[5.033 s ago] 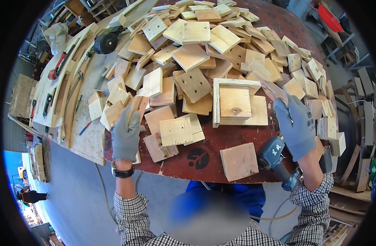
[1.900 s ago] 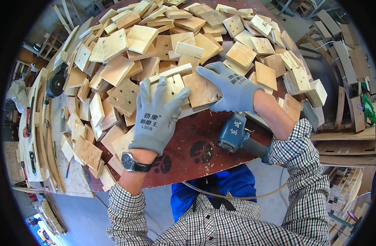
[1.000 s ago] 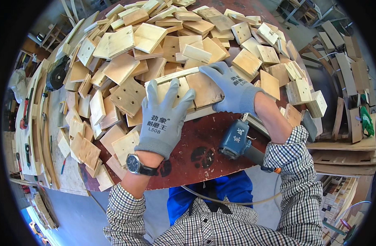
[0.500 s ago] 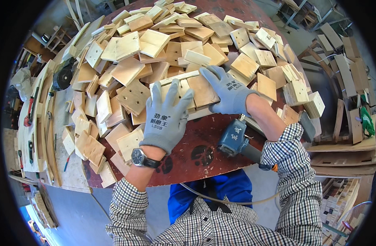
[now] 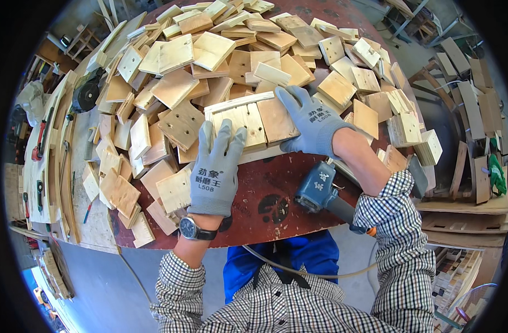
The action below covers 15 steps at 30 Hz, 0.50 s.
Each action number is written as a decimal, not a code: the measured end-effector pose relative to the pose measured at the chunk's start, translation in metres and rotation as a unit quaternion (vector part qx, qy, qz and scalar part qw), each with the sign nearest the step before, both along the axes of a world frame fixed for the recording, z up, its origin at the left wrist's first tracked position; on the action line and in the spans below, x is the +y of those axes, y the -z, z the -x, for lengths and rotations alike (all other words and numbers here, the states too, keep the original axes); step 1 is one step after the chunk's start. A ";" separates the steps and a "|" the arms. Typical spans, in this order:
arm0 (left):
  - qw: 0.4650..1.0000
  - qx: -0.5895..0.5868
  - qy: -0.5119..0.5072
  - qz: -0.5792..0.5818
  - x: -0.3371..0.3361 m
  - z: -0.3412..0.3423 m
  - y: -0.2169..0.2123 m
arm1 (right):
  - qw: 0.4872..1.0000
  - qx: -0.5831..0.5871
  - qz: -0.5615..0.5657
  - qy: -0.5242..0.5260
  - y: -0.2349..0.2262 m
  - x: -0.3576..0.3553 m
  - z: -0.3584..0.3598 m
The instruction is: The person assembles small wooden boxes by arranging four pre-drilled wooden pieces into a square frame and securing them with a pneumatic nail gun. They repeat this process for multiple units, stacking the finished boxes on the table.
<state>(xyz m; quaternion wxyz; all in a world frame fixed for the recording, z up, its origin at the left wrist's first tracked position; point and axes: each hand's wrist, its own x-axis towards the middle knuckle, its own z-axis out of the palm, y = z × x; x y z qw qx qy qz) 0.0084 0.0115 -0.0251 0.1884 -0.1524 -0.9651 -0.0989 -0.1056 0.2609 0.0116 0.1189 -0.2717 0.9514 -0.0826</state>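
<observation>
In front of me lies a small wooden assembly: a right-hand board (image 5: 277,121) and a left-hand board with dark holes (image 5: 253,123) sit side by side between a far wooden strip (image 5: 240,102) and a near strip (image 5: 260,155). My left hand (image 5: 214,175), in a grey glove, rests with fingers stretched out on the left end of the assembly. My gloved right hand (image 5: 315,126) grips the right end, thumb at the near side and fingers over the far side. A blue pneumatic nail gun (image 5: 317,186) lies on the table below my right hand.
A large heap of wooden blocks (image 5: 176,89) covers the far and left parts of the dark red table (image 5: 248,222). A black round tool (image 5: 86,97) and several hand tools lie on the left. A hose (image 5: 298,273) crosses in front of my body. Planks lean at right.
My left hand has drawn back toward me, its fingers now closer together and uncovering the left board and far strip. The right hand keeps its hold, and the view has shifted slightly.
</observation>
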 end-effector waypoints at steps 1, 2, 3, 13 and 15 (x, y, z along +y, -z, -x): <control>1.000 0.002 -0.006 0.005 0.003 -0.001 -0.001 | 1.000 -0.005 -0.001 0.003 -0.001 0.000 -0.001; 1.000 0.005 -0.013 0.009 0.005 -0.002 -0.001 | 1.000 -0.009 -0.001 0.005 -0.002 0.000 -0.002; 1.000 0.000 -0.016 0.011 0.006 -0.002 0.000 | 1.000 -0.013 -0.002 0.007 -0.001 0.000 -0.002; 1.000 0.014 0.003 0.000 0.007 0.002 0.003 | 0.978 -0.139 0.151 0.044 -0.023 0.021 0.006; 1.000 -0.013 -0.010 -0.008 0.004 -0.002 0.000 | 0.919 -0.203 0.329 0.077 -0.012 0.034 0.033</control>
